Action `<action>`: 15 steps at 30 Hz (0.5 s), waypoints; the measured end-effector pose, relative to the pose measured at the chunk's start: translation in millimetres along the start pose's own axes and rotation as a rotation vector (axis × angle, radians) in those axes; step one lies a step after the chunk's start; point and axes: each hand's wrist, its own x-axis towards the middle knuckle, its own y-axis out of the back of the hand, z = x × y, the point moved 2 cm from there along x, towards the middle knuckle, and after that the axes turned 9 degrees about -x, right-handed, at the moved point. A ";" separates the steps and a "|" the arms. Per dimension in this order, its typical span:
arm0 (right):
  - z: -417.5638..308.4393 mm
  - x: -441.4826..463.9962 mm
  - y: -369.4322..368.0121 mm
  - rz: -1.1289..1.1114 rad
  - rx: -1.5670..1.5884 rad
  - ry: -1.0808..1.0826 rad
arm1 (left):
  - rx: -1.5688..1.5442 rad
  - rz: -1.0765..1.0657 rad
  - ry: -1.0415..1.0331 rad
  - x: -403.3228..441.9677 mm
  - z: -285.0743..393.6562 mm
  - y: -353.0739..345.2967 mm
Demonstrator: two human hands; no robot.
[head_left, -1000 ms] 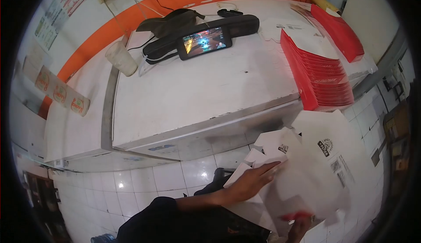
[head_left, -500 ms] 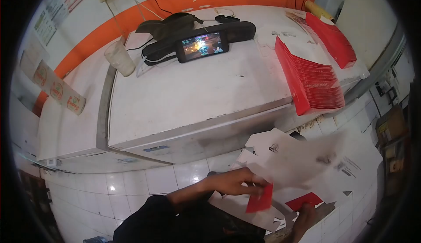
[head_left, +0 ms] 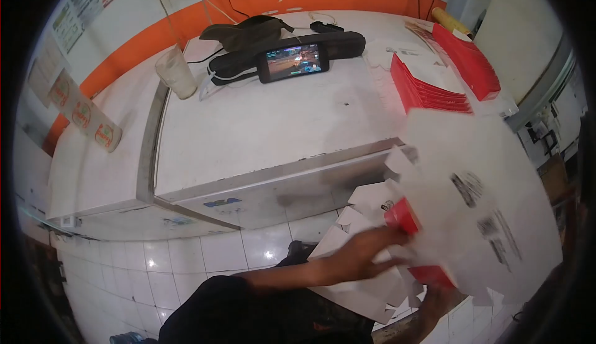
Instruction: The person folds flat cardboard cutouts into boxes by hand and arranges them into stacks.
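A flat white cardboard box blank (head_left: 490, 189) with black print is raised on the right, smeared by motion. It has two small red flaps on its near side. My left hand (head_left: 366, 254) is at the upper red flap (head_left: 403, 217), fingers closed against it; motion blurs the fingertips. Lower down, my right hand (head_left: 437, 303) grips the blank beside the lower red flap (head_left: 433, 276), with part of its fingers hidden. More white cardboard blanks (head_left: 354, 291) lie beneath, over my lap.
On the white chest-like surface (head_left: 279, 133) stand a phone (head_left: 293, 63) playing video against a black case (head_left: 344, 45), a cloudy cup (head_left: 177, 74), and rows of red-sided folded cartons (head_left: 428, 93) (head_left: 469, 62). A stack of printed cups (head_left: 84, 114) lies at left.
The box blank has risen and swung up to the right, now covering part of the red cartons. My left hand has moved right and up with its flap; my right hand has barely shifted.
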 end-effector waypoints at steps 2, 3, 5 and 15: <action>-19.4 5.3 -6.2 -0.055 -0.167 -0.050 | -0.166 -0.190 0.224 6.3 14.5 -20.4; -22.3 7.7 -7.5 -0.071 -0.181 -0.058 | -0.249 -0.286 0.334 7.2 18.2 -28.9; -12.7 4.9 -2.6 -0.097 -0.168 -0.046 | -0.239 -0.279 0.148 3.8 12.1 -38.1; -31.9 -19.4 2.7 0.170 -0.228 0.476 | -0.605 0.004 0.360 43.8 41.2 -12.0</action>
